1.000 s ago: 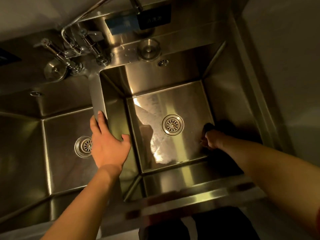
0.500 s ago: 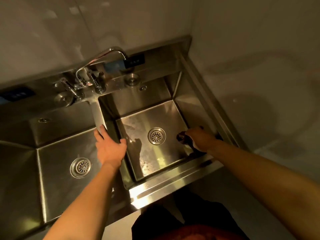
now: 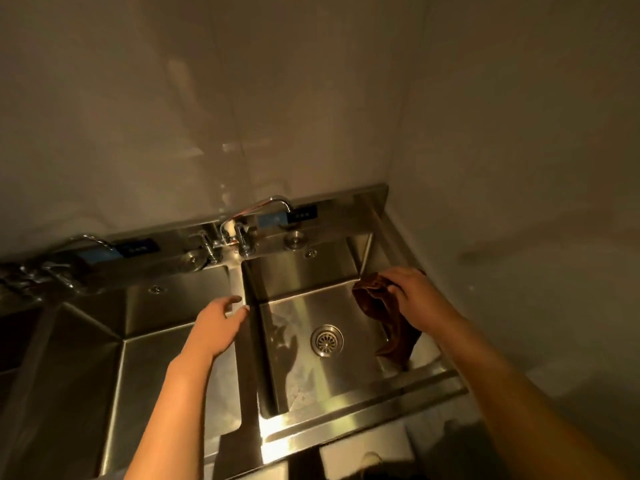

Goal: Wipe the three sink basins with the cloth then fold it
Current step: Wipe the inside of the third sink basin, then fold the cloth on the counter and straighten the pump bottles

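Observation:
A dark brown cloth (image 3: 384,317) hangs over the right wall of the right sink basin (image 3: 311,372), with my right hand (image 3: 412,292) gripping its top near the basin's far right corner. My left hand (image 3: 218,323) rests with straight fingers on the steel divider (image 3: 246,362) between the right basin and the middle basin (image 3: 166,368). A round drain (image 3: 326,340) sits in the right basin's floor, which shows wet smears. Only a dark corner of the left basin (image 3: 20,341) shows at the frame's left edge.
A curved faucet (image 3: 273,206) with lever handles (image 3: 239,244) stands on the back ledge above the divider; a second faucet (image 3: 90,240) is further left. Walls close in behind and to the right of the sink. The front rim (image 3: 346,427) runs below the basins.
The camera has tilted up and back, showing more wall. My right hand has lifted the cloth from the basin floor up the right wall. My left hand stays on the divider.

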`<state>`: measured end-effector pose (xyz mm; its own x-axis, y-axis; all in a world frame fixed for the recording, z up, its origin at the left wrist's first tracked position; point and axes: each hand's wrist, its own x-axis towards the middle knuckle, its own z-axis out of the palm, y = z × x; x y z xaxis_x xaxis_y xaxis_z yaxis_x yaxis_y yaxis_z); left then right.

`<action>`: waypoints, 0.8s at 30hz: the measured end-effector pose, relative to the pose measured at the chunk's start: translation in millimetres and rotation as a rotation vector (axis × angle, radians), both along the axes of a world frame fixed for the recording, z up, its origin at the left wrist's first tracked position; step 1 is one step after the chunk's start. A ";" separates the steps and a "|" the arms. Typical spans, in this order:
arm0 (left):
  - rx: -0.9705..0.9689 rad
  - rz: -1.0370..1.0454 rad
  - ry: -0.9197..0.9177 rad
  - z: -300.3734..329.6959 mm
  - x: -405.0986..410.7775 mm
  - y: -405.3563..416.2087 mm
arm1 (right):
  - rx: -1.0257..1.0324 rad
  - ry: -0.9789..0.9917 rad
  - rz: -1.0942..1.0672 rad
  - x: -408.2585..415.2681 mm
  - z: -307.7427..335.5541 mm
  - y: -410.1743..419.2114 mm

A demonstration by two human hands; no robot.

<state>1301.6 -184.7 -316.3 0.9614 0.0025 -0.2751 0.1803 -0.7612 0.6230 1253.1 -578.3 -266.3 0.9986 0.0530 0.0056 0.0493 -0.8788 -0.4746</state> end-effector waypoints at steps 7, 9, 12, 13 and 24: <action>0.117 0.043 -0.331 101.8 -35.9 0.4 | 0.076 -0.156 0.158 34.9 68.7 29.4; 0.122 0.096 -0.389 125.3 -51.2 1.8 | 0.116 -0.211 0.204 46.9 85.1 41.4; 0.136 0.174 -0.463 148.7 -85.3 2.7 | 0.158 -0.285 0.323 65.4 107.7 70.1; 0.141 0.194 -0.486 153.4 -97.6 1.8 | 0.165 -0.299 0.366 70.5 113.8 81.9; 0.174 0.519 -0.502 144.7 -211.5 1.9 | 0.331 -0.224 0.861 22.5 140.7 254.3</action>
